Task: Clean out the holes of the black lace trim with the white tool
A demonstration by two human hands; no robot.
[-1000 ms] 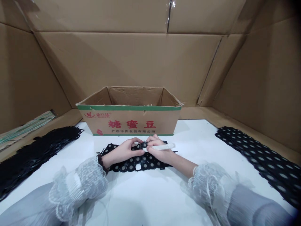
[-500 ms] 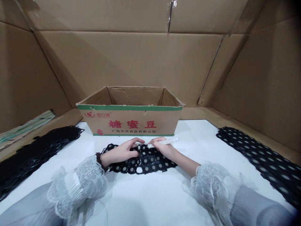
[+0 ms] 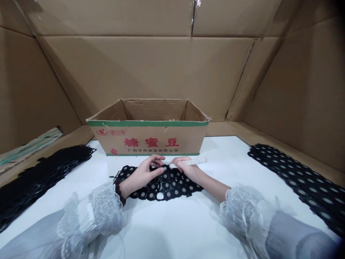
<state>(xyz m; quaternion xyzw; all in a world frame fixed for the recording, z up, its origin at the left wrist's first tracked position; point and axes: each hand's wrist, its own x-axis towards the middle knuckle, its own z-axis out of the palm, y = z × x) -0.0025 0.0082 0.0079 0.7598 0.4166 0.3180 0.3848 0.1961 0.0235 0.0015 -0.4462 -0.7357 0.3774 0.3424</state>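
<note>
A black sheet (image 3: 172, 185) dotted with pale round discs lies flat in front of me, with a white gap near its lower middle. My left hand (image 3: 147, 171) rests over its left part, the thumb and index finger apart at the upper edge. The other left fingers are partly hidden. In my right hand (image 3: 187, 169) is a slim, whitish, pen-like tool (image 3: 198, 161), pinched between the fingers. Its tip points left toward the sheet's upper edge, close to my left fingertips. Whether the tip touches the sheet, I cannot tell.
An open cardboard box (image 3: 148, 138) with a green rim stands just beyond the sheet. Dark stacked strips (image 3: 45, 176) lie along the left side. More black sheets with pale discs (image 3: 296, 180) lie at the right. Cardboard walls (image 3: 145, 68) surround the white tabletop (image 3: 167, 230).
My left hand has shifted slightly; its thumb has moved up and right toward the sheet's upper edge. My right hand and the pen-like tool have barely moved.
</note>
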